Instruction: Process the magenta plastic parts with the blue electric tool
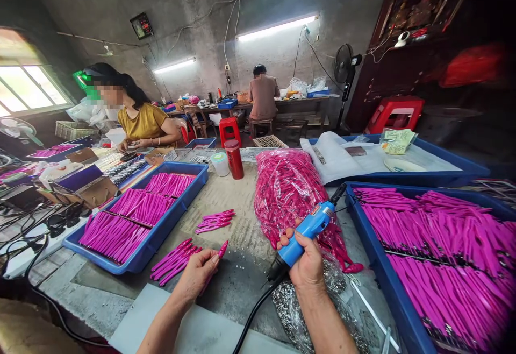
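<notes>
My left hand (198, 273) is closed around a single pink plastic piece (222, 248), whose tip sticks up past my fingers. Just left of that hand lies a small pile of the same pink pieces (173, 261) on the worktop. My right hand (307, 261) grips a blue electric screwdriver (308, 228), tip pointing down toward the table; its black cable (253, 311) runs back toward me. A clear bag full of pink pieces (288, 187) lies right behind the screwdriver.
Blue trays of pink pieces sit at left (139, 214) and right (439, 257). Another small pile (214, 221), a red canister (234, 158) and a white cup (220, 164) stand mid-table. A person in a yellow shirt (141, 120) works at left; another sits at the back (263, 96).
</notes>
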Motion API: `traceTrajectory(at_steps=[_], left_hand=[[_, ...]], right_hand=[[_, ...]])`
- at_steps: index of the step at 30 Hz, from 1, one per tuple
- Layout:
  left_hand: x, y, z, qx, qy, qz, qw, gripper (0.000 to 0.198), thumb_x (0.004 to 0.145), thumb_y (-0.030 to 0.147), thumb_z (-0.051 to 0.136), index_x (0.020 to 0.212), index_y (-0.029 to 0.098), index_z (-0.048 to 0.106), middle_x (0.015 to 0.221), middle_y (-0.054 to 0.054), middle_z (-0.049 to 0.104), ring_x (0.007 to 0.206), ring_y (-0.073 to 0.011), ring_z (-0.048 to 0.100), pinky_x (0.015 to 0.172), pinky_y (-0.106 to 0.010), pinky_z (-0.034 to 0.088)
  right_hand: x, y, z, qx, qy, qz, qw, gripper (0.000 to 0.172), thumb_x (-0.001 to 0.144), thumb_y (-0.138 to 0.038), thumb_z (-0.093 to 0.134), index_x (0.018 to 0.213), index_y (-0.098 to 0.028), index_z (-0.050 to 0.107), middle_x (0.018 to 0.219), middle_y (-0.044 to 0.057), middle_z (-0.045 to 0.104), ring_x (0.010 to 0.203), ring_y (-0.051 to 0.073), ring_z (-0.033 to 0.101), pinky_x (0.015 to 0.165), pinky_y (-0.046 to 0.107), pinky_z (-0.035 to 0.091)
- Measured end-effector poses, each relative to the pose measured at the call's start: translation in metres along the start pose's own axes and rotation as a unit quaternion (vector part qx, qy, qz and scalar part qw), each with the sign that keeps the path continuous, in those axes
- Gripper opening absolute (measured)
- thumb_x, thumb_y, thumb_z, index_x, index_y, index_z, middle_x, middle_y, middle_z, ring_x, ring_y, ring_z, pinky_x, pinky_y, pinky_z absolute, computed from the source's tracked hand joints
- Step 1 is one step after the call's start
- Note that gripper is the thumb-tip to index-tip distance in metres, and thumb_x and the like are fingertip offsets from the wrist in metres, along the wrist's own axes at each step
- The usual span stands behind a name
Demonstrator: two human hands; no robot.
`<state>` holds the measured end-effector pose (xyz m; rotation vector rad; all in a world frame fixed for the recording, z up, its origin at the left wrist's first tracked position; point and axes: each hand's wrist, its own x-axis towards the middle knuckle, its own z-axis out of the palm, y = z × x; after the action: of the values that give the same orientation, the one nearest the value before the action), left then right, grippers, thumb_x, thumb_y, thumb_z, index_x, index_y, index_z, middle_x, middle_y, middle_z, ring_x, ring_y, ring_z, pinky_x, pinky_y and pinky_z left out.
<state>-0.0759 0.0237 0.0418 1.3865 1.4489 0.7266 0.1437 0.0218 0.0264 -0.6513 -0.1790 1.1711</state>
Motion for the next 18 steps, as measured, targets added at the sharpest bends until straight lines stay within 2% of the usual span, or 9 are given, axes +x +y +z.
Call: traceTrajectory(at_steps=[7, 13, 15, 18], left_hand=[[-0.001, -0.003, 0.002, -0.011, -0.004, 0.004, 1.000, 0.055, 0.053, 0.070, 0.059, 0.058, 0.016, 0.050, 0.052, 0.005, 0.040, 0.053, -0.0092, 0.034, 0.051, -0.021, 0.026], [0.003, -0.008, 0.002, 0.020, -0.018, 0.014, 1.000, 0.052, 0.057, 0.069, 0.054, 0.057, 0.018, 0.047, 0.051, 0.006, 0.038, 0.051, -0.0093, 0.033, 0.051, -0.022, 0.026], [0.005, -0.014, 0.003, 0.059, 0.006, 0.027, 0.998, 0.049, 0.059, 0.067, 0.051, 0.059, 0.018, 0.050, 0.052, 0.005, 0.041, 0.052, -0.0111, 0.037, 0.052, -0.023, 0.030], [0.003, -0.026, 0.009, 0.152, 0.091, 0.068, 0.982, 0.039, 0.069, 0.057, 0.048, 0.066, 0.019, 0.058, 0.063, -0.002, 0.056, 0.065, -0.0177, 0.050, 0.063, -0.028, 0.039]], right_hand=[[-0.001, -0.001, 0.000, 0.004, 0.004, 0.005, 1.000, 0.057, 0.048, -0.030, 0.069, 0.100, -0.022, 0.047, 0.063, -0.003, 0.052, 0.049, 0.015, 0.048, 0.041, 0.024, 0.039], [-0.001, -0.001, 0.003, -0.006, 0.007, -0.004, 1.000, 0.058, 0.048, -0.031, 0.069, 0.101, -0.021, 0.048, 0.062, -0.003, 0.052, 0.049, 0.015, 0.047, 0.043, 0.026, 0.042], [-0.001, -0.001, 0.000, -0.010, 0.006, -0.005, 1.000, 0.059, 0.048, -0.031, 0.070, 0.101, -0.020, 0.048, 0.062, -0.003, 0.051, 0.050, 0.015, 0.048, 0.044, 0.028, 0.044], [-0.003, -0.002, -0.009, -0.023, 0.028, 0.011, 0.999, 0.056, 0.048, -0.029, 0.071, 0.100, -0.022, 0.051, 0.066, -0.001, 0.051, 0.051, 0.018, 0.051, 0.043, 0.034, 0.047]])
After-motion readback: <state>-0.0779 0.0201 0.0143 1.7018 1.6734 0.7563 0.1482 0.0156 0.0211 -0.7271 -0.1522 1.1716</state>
